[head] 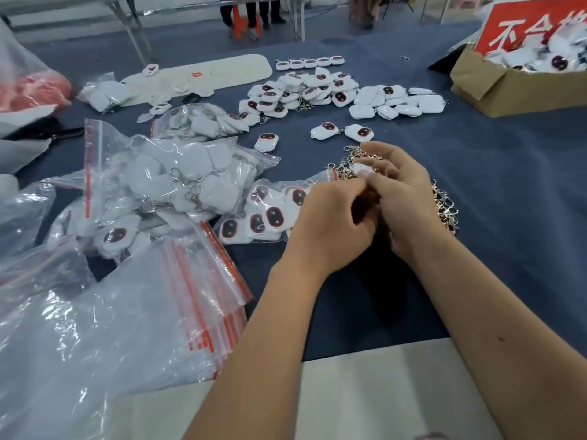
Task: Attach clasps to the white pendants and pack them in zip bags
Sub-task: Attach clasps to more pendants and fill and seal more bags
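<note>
Over clasp pile (444, 201), both hands' grip pinches pendant (362, 169); zip bags (203, 296) crowd left.

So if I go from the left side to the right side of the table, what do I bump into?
Red bag → stack of empty zip bags → left hand → right hand holding a white pendant → clasp pile → cardboard box.
</note>
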The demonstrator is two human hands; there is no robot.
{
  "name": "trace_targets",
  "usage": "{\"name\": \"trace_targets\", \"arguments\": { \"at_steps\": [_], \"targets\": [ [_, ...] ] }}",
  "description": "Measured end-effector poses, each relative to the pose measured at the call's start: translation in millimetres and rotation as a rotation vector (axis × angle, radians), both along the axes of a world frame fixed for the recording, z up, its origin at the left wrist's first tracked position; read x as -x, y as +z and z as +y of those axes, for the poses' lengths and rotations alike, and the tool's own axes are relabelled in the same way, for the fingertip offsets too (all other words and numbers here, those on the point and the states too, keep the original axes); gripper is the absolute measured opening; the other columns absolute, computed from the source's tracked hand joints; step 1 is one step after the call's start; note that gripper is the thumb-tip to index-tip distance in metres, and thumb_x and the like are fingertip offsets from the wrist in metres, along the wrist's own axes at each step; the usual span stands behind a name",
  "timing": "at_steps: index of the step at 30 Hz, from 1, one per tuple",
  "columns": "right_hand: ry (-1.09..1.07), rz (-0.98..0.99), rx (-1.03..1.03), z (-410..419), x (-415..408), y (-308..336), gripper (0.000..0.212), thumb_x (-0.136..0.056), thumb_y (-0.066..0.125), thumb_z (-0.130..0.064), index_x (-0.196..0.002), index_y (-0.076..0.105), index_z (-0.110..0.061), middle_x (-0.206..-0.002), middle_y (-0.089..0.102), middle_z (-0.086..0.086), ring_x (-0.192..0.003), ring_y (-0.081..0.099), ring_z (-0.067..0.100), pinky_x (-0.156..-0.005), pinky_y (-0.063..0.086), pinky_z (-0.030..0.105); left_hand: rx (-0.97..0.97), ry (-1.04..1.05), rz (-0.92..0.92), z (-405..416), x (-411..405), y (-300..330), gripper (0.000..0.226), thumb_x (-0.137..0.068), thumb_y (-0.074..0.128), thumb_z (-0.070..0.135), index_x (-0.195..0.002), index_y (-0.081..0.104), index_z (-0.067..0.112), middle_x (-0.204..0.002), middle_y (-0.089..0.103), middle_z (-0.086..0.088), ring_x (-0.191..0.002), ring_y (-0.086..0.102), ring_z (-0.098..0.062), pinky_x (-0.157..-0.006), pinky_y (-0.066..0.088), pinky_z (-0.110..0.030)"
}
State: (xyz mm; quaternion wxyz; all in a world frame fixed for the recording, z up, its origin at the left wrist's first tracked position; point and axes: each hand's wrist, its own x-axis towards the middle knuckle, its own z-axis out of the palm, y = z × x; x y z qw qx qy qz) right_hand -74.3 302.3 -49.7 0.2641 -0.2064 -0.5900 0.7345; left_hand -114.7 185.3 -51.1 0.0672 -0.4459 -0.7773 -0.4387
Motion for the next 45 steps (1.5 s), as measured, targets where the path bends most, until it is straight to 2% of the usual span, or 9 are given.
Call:
{"name": "trace_targets", "arguments": {
  "at_steps": [6,9,12,14,17,22,34,41,45],
  "targets": [
    [-0.004,0.061,-0.018,1.2,1.1,-5.4,0.039,-0.088,0.069,0.011,-0.120,0.065,-0.009,-0.115,0.076,0.006,-0.096,0.070,0.019,-0.091,0.059,0.039,-0.025,0.151,-0.019,-10.1,14.7,-1.0,0.008,-0.083,0.064,0.007,-0.076,0.063,0.011,-0.067,0.063,0.004,-0.063,0.056,-0.017,-0.065,0.049,-0.039],
    [0.098,0.074,-0.044,-1.1,-0.9,-6.0,0.043,-0.086,0.064,0.017,-0.122,0.063,-0.008,-0.116,0.076,0.008,-0.101,0.068,0.022,-0.100,0.053,0.043,-0.206,0.327,-0.151,-13.7,22.2,1.1,0.003,-0.086,0.065,0.016,-0.086,0.067,0.014,-0.075,0.067,0.004,-0.067,0.060,-0.012,-0.068,0.052,-0.031],
    [0.253,0.055,-0.046,-4.0,-0.7,-4.5,0.044,-0.093,0.057,0.015,-0.130,0.062,-0.007,-0.120,0.074,0.016,-0.106,0.068,0.027,-0.104,0.052,0.045,-0.247,0.365,-0.206,-13.4,23.2,4.3,0.018,-0.089,0.062,0.026,-0.103,0.070,0.017,-0.089,0.069,0.006,-0.076,0.063,-0.010,-0.077,0.054,-0.029],
    [0.304,0.049,-0.038,-5.8,0.6,-3.4,0.050,-0.097,0.052,0.014,-0.141,0.057,-0.010,-0.117,0.070,0.021,-0.100,0.068,0.023,-0.098,0.057,0.038,-0.189,0.350,-0.165,-13.1,22.8,4.1,0.014,-0.093,0.065,0.022,-0.102,0.072,0.015,-0.095,0.068,0.002,-0.084,0.063,-0.014,-0.082,0.054,-0.035],
    [0.293,0.049,-0.024,-7.1,3.0,-3.6,0.054,-0.102,0.048,0.009,-0.149,0.050,-0.017,-0.099,0.064,0.005,-0.076,0.063,0.008,-0.070,0.056,0.020,-0.172,0.359,-0.149,-13.3,24.1,2.7,0.007,-0.093,0.068,0.015,-0.096,0.074,0.013,-0.096,0.067,-0.003,-0.085,0.063,-0.017,-0.084,0.053,-0.039],
    [0.279,0.068,-0.041,-8.8,4.5,-5.8,0.040,-0.109,0.040,-0.002,-0.146,0.049,-0.013,-0.097,0.059,0.016,-0.064,0.054,0.018,-0.051,0.041,0.023,-0.171,0.359,-0.136,-12.2,23.3,2.3,0.006,-0.090,0.072,0.016,-0.096,0.073,0.017,-0.096,0.065,-0.001,-0.081,0.063,-0.013,-0.080,0.053,-0.032],
    [0.223,0.034,-0.096,-12.6,5.5,-5.6,0.014,-0.110,0.041,-0.004,-0.113,0.053,-0.011,-0.094,0.060,0.018,-0.060,0.060,0.010,-0.048,0.043,0.018,-0.171,0.374,-0.146,-10.3,22.0,0.6,0.003,-0.090,0.068,0.013,-0.087,0.070,0.015,-0.090,0.064,0.000,-0.081,0.059,-0.013,-0.079,0.052,-0.035],
    [0.178,0.022,-0.170,-13.6,7.3,-7.7,0.017,-0.108,0.049,-0.009,-0.108,0.063,-0.017,-0.092,0.066,0.009,-0.069,0.061,0.016,-0.062,0.056,0.027,-0.163,0.362,-0.146,-11.4,21.2,0.3,0.006,-0.090,0.066,0.012,-0.086,0.069,0.016,-0.082,0.065,0.003,-0.081,0.058,-0.013,-0.075,0.050,-0.037],
    [0.164,0.041,-0.171,-15.4,7.1,-4.6,0.014,-0.107,0.052,-0.010,-0.109,0.066,-0.013,-0.085,0.065,0.006,-0.062,0.054,0.013,-0.060,0.050,0.029,-0.199,0.372,-0.135,-12.3,19.7,1.7,0.010,-0.090,0.063,0.008,-0.086,0.069,0.014,-0.083,0.066,0.002,-0.081,0.059,-0.015,-0.076,0.051,-0.040]
  ]
}}
